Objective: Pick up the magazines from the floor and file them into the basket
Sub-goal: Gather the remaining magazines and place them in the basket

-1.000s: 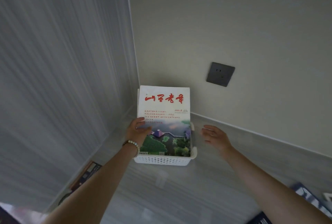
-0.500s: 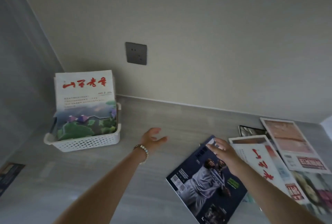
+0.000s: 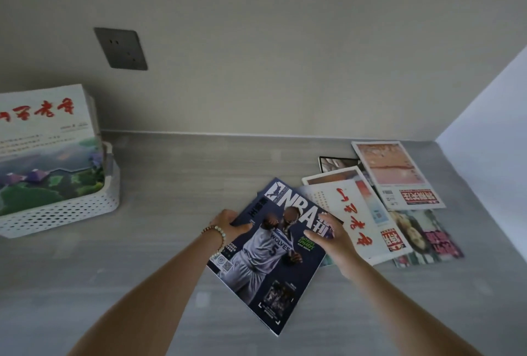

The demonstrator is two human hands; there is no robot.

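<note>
A dark blue NBA magazine [image 3: 268, 264] lies on the grey floor at the centre. My left hand [image 3: 228, 223] grips its left edge, fingers curled over the cover. My right hand [image 3: 330, 237] rests on its right side, thumb on the cover. At the far left stands a white perforated basket [image 3: 65, 214] with a white magazine with red title [image 3: 42, 144] upright in it and others behind. To the right on the floor lie several more magazines, one white with red characters [image 3: 350, 213] partly under the blue one.
A wall with a dark socket plate [image 3: 121, 48] runs along the back. A paler wall [image 3: 490, 116] closes the right side. A pink-covered magazine [image 3: 393, 173] and a dark-pink one [image 3: 427, 237] lie near that corner. Bare floor separates basket and pile.
My view swung right from the basket to the pile. My left hand left the filed magazine and both hands moved onto the blue NBA magazine, whose left edge is now gripped.
</note>
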